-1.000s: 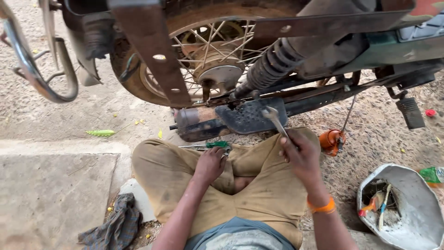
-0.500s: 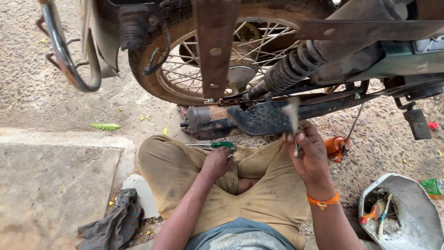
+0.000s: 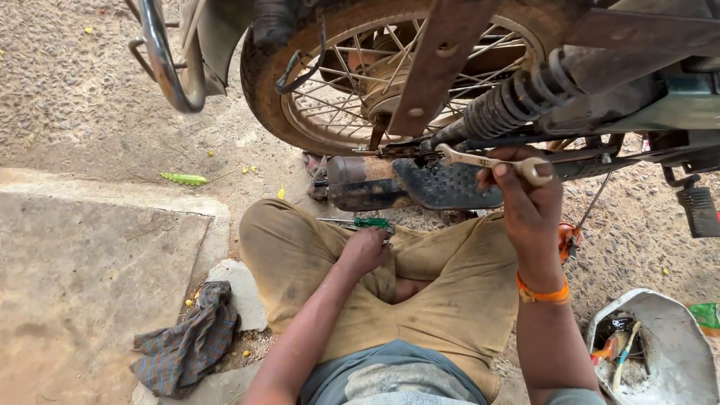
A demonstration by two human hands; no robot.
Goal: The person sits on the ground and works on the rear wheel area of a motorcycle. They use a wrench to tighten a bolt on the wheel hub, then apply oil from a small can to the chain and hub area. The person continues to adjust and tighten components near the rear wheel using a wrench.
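- The right hand point(image 3: 525, 196) has come up and forward since a second ago: then it held the spanner point(image 3: 487, 160) upright over the lap, now the tool lies nearly level with its open end reaching toward the fastening at the foot of the shock absorber point(image 3: 517, 101).
- That shift reads as the tool being brought to the fastener; whether the end has actually seated on it is too small to tell.
- The right hand is clamped around the spanner's ring end, thumb on top, an orange band at the wrist.
- The left hand point(image 3: 365, 251) has hardly moved (it rests on the knee, fingers curled loosely, holding nothing that shows), just beside a green-handled screwdriver point(image 3: 360, 223) lying on the ground.
- The spanner is a slim, bright metal combination type, somewhat grubby, sitting just above the dark ribbed footboard point(image 3: 446, 187) and near the rusty silencer point(image 3: 360, 182).
- The spoked rear wheel point(image 3: 390, 75) fills the view above; a checked rag point(image 3: 191, 341) lies on the ground at left and a white tub of oddments point(image 3: 675, 330) at right.
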